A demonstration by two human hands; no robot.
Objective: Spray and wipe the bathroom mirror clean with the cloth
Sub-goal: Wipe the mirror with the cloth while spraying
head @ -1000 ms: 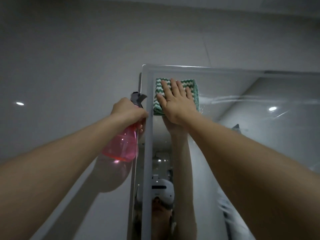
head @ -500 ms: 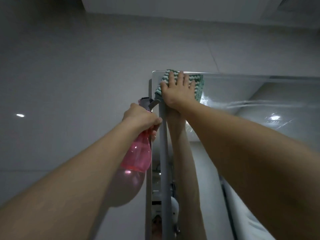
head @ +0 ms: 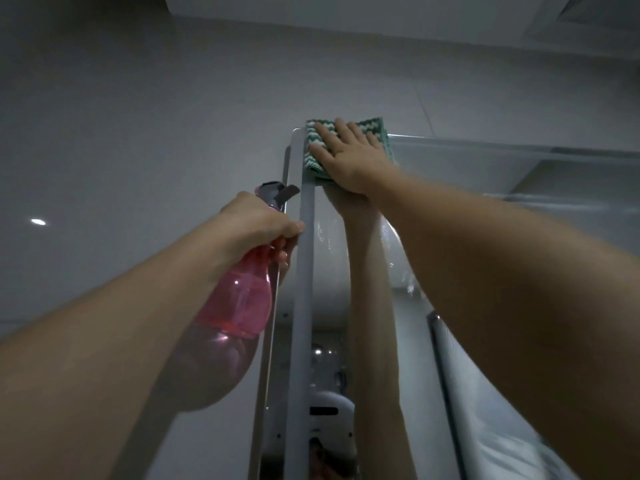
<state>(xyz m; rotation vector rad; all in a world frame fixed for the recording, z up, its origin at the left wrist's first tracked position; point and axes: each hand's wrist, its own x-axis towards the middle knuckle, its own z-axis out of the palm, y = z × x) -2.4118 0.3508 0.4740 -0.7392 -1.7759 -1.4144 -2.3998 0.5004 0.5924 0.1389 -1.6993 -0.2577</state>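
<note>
Wall: pale grey glossy tiled wall (head: 173, 116) fills the 9 to 12 o'clock side of the view; one small bright light reflection on it at 9 o'clock.
Mirror: frameless rectangular bathroom mirror (head: 485, 174) with a grey strip down its left edge, running from centre toward 3 and 6 o'clock. Wet streaks and droplets show on the glass just below the cloth. The raised arm and a white head-worn device are reflected in it toward 6 o'clock.
Spray bottle: translucent pink plastic spray bottle with grey trigger head (head: 242, 299), at 8 o'clock of the mirror's top-left corner, just beside the mirror's left edge, nozzle toward the glass.
Cloth: green-and-white zigzag-patterned folded cloth (head: 313, 136), flat against the mirror's top-left corner, its upper edge poking just above the mirror's top.
Right hand (head: 349, 157): grip released, fingers straight and spread, palm pressing the cloth to the glass.
Left hand (head: 256, 220): grip clenched round the neck of the spray bottle, below the trigger head.
</note>
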